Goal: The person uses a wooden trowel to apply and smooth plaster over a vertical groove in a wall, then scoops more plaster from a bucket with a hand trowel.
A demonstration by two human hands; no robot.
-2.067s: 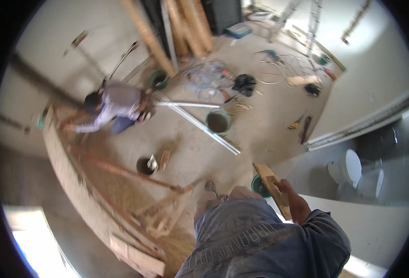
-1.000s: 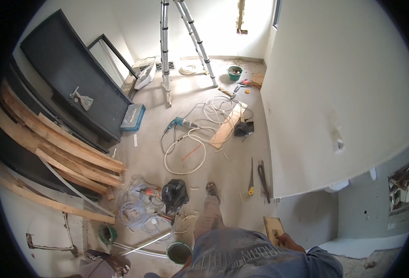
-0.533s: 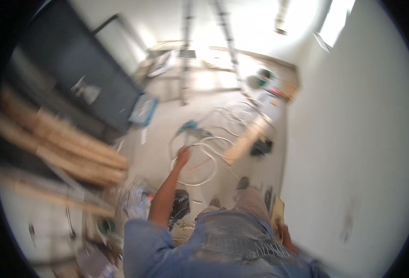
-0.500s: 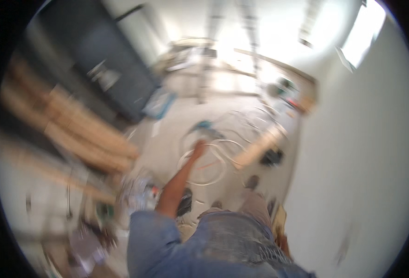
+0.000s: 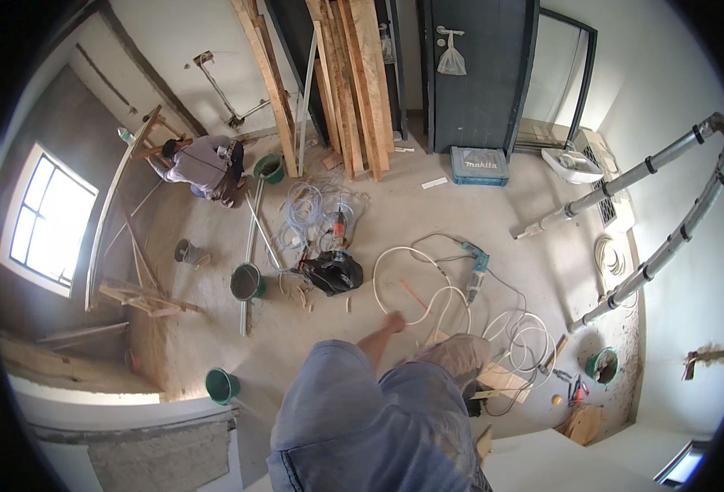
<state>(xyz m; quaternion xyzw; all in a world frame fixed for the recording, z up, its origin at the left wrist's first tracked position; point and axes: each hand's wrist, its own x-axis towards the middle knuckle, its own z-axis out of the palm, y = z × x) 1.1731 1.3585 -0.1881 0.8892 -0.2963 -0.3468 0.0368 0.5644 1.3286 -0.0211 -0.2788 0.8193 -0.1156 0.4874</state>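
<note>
My left hand (image 5: 391, 324) is extended low over the floor beside a looped white hose (image 5: 376, 280); it is slightly blurred, and I cannot tell whether its fingers hold anything. A teal power drill (image 5: 478, 266) with a dark cord lies just beyond the hose. My right hand is out of sight behind my body, where part of a wooden board (image 5: 484, 444) shows at my side. A black plastic bag (image 5: 333, 275) sits left of the drill.
A co-worker (image 5: 200, 168) crouches by a wooden frame (image 5: 118, 221). Buckets (image 5: 246, 282), tubing and tools litter the floor. Timber (image 5: 350, 90) leans near a dark door (image 5: 477, 82); a teal case (image 5: 480, 166) lies below. A metal ladder (image 5: 665, 238) stands right.
My view has swung back leftward from the ladder wall toward the doors, bringing the co-worker and window into view. The board and right hand have slipped mostly out of sight behind my body.
</note>
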